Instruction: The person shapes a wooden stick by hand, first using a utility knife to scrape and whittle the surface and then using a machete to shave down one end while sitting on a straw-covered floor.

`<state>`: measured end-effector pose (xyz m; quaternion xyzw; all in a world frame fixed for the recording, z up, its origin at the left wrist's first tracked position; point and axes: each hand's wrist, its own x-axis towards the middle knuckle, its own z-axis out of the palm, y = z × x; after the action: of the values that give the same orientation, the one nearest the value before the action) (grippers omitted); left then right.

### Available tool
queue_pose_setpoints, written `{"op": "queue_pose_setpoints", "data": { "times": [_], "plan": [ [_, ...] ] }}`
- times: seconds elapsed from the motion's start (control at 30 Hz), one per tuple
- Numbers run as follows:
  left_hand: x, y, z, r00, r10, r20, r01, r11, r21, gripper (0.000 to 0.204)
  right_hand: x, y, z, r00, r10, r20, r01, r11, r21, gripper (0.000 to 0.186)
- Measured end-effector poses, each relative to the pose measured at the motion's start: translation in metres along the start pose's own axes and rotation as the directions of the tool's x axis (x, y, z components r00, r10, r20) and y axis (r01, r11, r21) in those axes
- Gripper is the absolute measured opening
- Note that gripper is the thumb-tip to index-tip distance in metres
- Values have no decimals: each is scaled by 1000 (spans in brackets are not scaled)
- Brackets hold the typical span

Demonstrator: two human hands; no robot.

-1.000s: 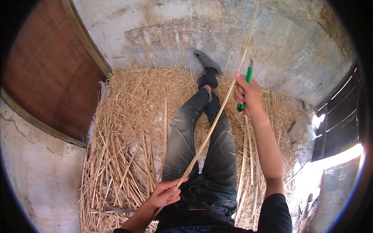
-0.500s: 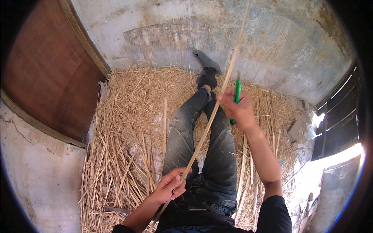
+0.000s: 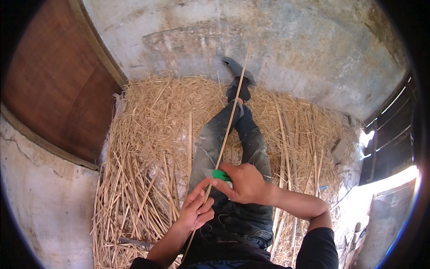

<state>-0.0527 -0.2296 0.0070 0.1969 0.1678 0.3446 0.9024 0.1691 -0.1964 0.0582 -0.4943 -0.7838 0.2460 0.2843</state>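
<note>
My left hand [image 3: 197, 209] is closed round a long, thin tan strip [image 3: 230, 121] that looks like split bamboo. The strip slants across my lap, its far end up by the wall. A green-handled knife [image 3: 220, 175] is gripped in my right hand [image 3: 247, 183], its short blade lying against the strip just above my left fingertips. My two hands almost touch there, over my thighs. Most of the knife's handle is hidden by my right fingers.
My outstretched legs [image 3: 208, 139] are crossed at the ankles near the stained wall [image 3: 201, 40]. Loose shavings [image 3: 154, 107] and long strips [image 3: 130, 197] cover the floor around me. A brown panel [image 3: 58, 85] stands at left, and dark slats [image 3: 392, 134] at right.
My right hand has come down and left with the knife, from beside the strip to just above my left hand. The strip has tilted more upright, its far end shifting left.
</note>
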Motion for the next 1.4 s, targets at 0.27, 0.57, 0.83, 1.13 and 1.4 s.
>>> {"op": "queue_pose_setpoints", "data": {
  "times": [0.27,0.57,0.83,1.13,1.4],
  "plan": [
    [2,-1,3,998,33,-49,-33,999,19,47,12,10,-11,995,60,-80,-81,955,-284,47],
    [2,-1,0,992,75,-105,-60,988,144,47,9,17,-18,973,223,-54,-227,901,-370,54],
    [-3,-7,-6,990,80,-112,-59,982,180,48,13,36,-26,987,18,-158,-101,839,-534,51],
    [-8,-9,-5,995,49,-87,-35,987,156,49,38,76,-46,901,-40,-433,-220,817,-532,57],
    [-9,-7,-8,991,60,-123,-42,989,142,50,27,33,-39,987,119,107,-64,906,-419,54]
  ]
}}
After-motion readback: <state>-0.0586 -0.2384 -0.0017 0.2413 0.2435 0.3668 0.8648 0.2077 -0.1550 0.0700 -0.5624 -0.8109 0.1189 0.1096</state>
